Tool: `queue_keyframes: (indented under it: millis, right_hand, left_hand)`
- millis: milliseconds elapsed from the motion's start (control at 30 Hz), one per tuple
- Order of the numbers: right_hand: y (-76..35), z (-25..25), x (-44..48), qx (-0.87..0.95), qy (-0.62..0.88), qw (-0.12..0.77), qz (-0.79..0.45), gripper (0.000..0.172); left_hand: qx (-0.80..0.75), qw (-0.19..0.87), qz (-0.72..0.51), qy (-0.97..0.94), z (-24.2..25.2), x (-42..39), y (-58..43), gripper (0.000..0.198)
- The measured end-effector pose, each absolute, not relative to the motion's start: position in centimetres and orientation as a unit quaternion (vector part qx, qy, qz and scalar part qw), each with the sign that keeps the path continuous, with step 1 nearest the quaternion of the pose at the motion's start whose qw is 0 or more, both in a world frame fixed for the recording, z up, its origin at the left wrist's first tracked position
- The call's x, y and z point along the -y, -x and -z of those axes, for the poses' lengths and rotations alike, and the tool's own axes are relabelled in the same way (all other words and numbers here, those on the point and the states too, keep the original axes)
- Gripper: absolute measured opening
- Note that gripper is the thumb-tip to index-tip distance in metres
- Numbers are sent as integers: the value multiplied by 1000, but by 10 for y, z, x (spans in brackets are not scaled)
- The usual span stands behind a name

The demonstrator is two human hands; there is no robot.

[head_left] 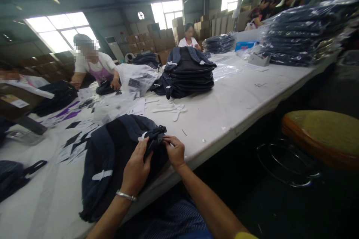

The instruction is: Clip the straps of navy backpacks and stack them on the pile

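Note:
A dark navy backpack [123, 130] lies on the white table in front of me, its shoulder straps facing up. White wraps are fixed on both straps, one of them a white strip [102, 174] on the nearer strap. At the bag's right end, my left hand [138, 164] is closed around a bundled strap with a black buckle [160, 130]. The fingertips of my right hand [175, 151] pinch the same strap from the other side. What lies under my fingers is partly hidden.
Stacked backpacks [190, 74] stand farther back, near loose white strips [168, 108]. Tags and papers [75, 142] lie at left. Plastic-wrapped bags [294, 33] are piled at right. A round stool [322, 138] stands beyond the table edge. Co-workers [95, 61] are across the table.

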State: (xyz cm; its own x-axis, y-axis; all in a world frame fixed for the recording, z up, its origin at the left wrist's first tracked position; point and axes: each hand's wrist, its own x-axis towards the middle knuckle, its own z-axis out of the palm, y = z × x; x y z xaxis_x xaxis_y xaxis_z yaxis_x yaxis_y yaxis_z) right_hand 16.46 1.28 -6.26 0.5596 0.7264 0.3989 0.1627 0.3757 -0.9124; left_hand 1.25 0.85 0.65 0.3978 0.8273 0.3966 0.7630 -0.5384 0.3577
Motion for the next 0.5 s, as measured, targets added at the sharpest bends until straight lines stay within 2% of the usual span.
queue_keyframes:
  millis: [333, 500]
  right_hand:
    - [-166, 83, -22, 220, 542, 742, -327, 26]
    - [-183, 74, -13, 224, 543, 751, -302, 36]
  left_hand:
    - [-456, 69, -308, -832, 42, 16, -43, 60]
    - [-458, 93, -335, -819, 54, 15, -43, 55]
